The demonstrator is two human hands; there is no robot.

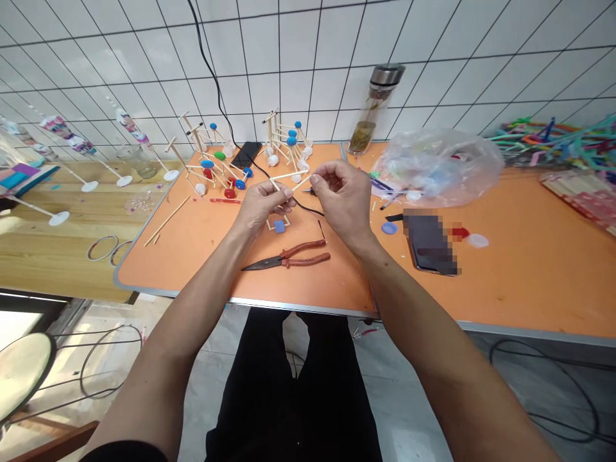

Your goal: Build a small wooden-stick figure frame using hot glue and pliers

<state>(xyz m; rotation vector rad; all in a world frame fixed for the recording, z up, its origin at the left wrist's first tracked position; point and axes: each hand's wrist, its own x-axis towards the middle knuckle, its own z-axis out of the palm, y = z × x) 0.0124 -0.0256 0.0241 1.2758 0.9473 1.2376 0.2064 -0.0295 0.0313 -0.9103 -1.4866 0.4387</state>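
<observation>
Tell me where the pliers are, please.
The pliers lie just left of centre in the head view, on the orange table near its front edge, below the blue square.

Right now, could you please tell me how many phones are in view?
2: one phone at the back near the tiled wall, another phone right of the pliers.

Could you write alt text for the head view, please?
A person's left hand holds a thin-stick frame, right hand at its corner, above an orange table. Pliers lie in front; stick models with coloured discs stand behind.
</observation>
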